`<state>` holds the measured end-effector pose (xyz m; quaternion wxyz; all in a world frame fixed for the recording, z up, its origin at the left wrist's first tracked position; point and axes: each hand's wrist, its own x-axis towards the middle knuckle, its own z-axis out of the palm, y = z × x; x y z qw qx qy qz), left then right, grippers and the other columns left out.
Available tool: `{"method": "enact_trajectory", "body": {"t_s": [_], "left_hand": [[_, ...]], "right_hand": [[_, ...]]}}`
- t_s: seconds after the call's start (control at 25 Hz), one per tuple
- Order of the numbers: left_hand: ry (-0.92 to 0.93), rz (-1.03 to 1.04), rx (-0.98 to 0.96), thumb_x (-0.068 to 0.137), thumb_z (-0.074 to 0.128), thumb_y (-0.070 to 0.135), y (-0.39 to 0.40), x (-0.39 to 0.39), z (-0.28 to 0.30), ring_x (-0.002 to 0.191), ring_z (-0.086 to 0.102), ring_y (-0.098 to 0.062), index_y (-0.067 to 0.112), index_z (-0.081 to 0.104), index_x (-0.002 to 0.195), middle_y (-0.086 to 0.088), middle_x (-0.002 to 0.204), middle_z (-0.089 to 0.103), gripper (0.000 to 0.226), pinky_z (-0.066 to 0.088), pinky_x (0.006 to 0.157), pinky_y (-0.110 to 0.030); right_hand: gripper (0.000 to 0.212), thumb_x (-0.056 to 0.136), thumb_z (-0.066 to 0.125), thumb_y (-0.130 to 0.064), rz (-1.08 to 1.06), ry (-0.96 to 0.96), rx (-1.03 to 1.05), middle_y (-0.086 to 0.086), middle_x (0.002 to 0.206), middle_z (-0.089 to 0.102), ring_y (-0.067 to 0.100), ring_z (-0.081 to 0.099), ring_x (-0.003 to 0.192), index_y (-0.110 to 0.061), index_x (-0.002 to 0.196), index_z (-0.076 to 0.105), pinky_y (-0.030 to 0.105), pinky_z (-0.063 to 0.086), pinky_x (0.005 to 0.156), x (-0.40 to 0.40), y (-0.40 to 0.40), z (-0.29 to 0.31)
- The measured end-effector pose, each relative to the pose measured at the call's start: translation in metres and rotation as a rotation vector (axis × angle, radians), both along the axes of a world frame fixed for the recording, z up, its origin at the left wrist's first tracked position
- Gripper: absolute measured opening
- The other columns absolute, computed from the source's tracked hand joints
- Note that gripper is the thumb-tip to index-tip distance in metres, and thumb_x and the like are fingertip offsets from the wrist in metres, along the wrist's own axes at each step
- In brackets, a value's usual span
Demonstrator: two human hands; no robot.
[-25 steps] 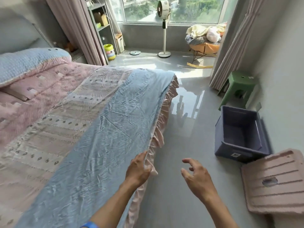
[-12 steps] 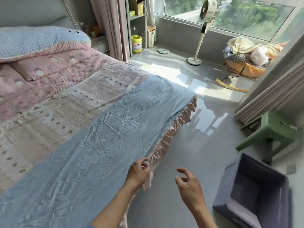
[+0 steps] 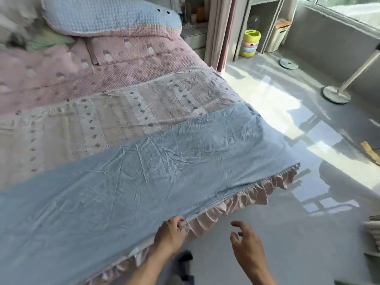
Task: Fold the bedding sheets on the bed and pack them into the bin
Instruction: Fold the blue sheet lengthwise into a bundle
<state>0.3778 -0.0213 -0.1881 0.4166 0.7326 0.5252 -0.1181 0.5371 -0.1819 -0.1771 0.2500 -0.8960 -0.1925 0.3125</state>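
Left hand [image 3: 170, 233] pinching blue sheet [image 3: 144, 182] edge, right hand [image 3: 247, 245] loose — above floor

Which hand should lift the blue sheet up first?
Probably the left hand: its fingers already pinch the edge of the blue sheet. The right hand hangs over the floor, holding nothing.

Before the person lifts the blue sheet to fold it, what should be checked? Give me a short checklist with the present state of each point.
1. Left hand grips the edge of the blue sheet: ok.
2. Right hand holds the sheet: not ok, it hangs open over the floor, touching nothing.
3. Sheet lies flat: ok, wrinkled but spread.
4. Nothing lies on the sheet: ok on the visible part.
5. Bin within reach: cannot tell, it is not in view.
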Motion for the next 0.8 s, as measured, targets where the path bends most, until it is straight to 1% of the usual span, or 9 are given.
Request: {"method": "enact_trajectory", "body": {"t_s": [0.12,0.28,0.4,0.48,0.56,0.64,0.68,0.72,0.8], "left_hand": [[0.033,0.078,0.016,0.09,0.05,0.023,0.022,0.051,-0.036,0.106,0.062,-0.018,0.025,0.059,0.121,0.004,0.117,0.067,0.033,0.049,0.087,-0.027],[0.103,-0.013,0.158,0.093,0.045,0.022,0.052,0.13,-0.086,0.113,0.059,-0.02,0.026,0.058,0.124,0.005,0.124,0.065,0.033,0.042,0.091,-0.029],[0.174,-0.098,0.209,0.093,0.045,0.021,0.062,0.184,-0.135,0.115,0.054,-0.021,0.024,0.056,0.123,0.005,0.126,0.062,0.032,0.038,0.093,-0.034],[0.24,-0.18,0.178,0.094,0.044,0.023,0.06,0.213,-0.167,0.119,0.048,-0.022,0.022,0.051,0.126,0.002,0.128,0.054,0.033,0.038,0.094,-0.037],[0.329,-0.202,0.177,0.092,0.047,0.027,0.056,0.238,-0.196,0.124,0.041,-0.026,0.022,0.045,0.13,-0.002,0.132,0.043,0.038,0.038,0.094,-0.041],[0.452,-0.167,0.251,0.085,0.056,0.026,0.053,0.258,-0.226,0.119,0.041,-0.031,0.02,0.042,0.128,-0.007,0.131,0.04,0.046,0.043,0.087,-0.043],[0.489,-0.161,0.318,0.079,0.063,0.022,0.05,0.265,-0.238,0.111,0.046,-0.033,0.019,0.045,0.123,-0.009,0.126,0.044,0.048,0.046,0.079,-0.043],[0.505,-0.18,0.381,0.071,0.069,0.016,0.048,0.269,-0.248,0.1,0.051,-0.033,0.017,0.05,0.116,-0.011,0.117,0.05,0.049,0.049,0.067,-0.041],[0.549,-0.21,0.496,0.055,0.077,0.001,0.05,0.269,-0.259,0.079,0.056,-0.031,0.014,0.059,0.099,-0.01,0.098,0.057,0.048,0.041,0.044,-0.032]], "right_hand": [[0.029,0.09,0.054,-0.014,0.203,-0.035,-0.031,-0.008,0.119,0.063,0.015,0.058,0.106,-0.03,0.113,0.06,0.029,0.04,0.077,0.064,0.051,-0.024],[0.022,0.082,0.058,-0.003,0.288,-0.208,-0.04,0.001,0.101,0.068,0.026,0.061,0.095,-0.019,0.095,0.067,0.033,0.039,0.068,0.144,0.097,-0.074],[0.019,0.078,0.065,-0.004,0.431,-0.252,-0.061,0.003,0.094,0.07,0.032,0.061,0.09,-0.016,0.092,0.068,0.037,0.045,0.07,0.204,0.116,-0.131],[0.021,0.076,0.067,-0.006,0.558,-0.25,-0.084,0.001,0.094,0.07,0.031,0.06,0.09,-0.017,0.094,0.068,0.038,0.045,0.072,0.229,0.121,-0.168],[0.022,0.074,0.07,-0.007,0.721,-0.314,-0.037,0.001,0.093,0.067,0.031,0.06,0.087,-0.017,0.093,0.066,0.04,0.047,0.07,0.256,0.127,-0.206],[0.02,0.073,0.068,-0.013,0.905,-0.398,0.024,0.001,0.094,0.062,0.031,0.057,0.084,-0.017,0.092,0.064,0.041,0.046,0.07,0.287,0.138,-0.242],[0.02,0.073,0.066,-0.017,0.987,-0.425,0.04,0.002,0.096,0.06,0.031,0.055,0.084,-0.018,0.092,0.062,0.041,0.045,0.071,0.3,0.141,-0.258],[0.021,0.074,0.065,-0.021,1.056,-0.442,0.045,0.002,0.098,0.058,0.03,0.054,0.084,-0.018,0.094,0.061,0.042,0.044,0.071,0.31,0.143,-0.269],[0.027,0.07,0.067,-0.019,1.169,-0.524,0.056,0.005,0.1,0.056,0.031,0.052,0.082,-0.016,0.096,0.06,0.042,0.045,0.068,0.326,0.145,-0.283]]}}
